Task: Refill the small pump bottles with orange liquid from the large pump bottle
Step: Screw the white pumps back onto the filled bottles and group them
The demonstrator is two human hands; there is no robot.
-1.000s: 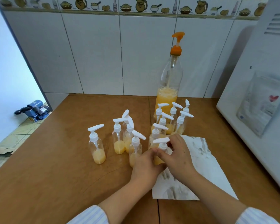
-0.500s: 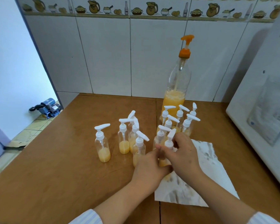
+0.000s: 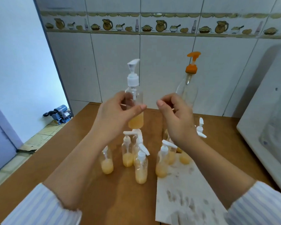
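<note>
Left hand fingers pinch my raised small bottle; right hand curls empty, so one-handed it may slip onto the bottles below.

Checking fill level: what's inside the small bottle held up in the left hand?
Orange liquid fills the bottom of the raised small bottle; clear above, with the pump tube inside. The left hand fingers cover part of its middle.

Soft even daylight from the left doorway, slight blur, bowed wide-angle edges.
</note>
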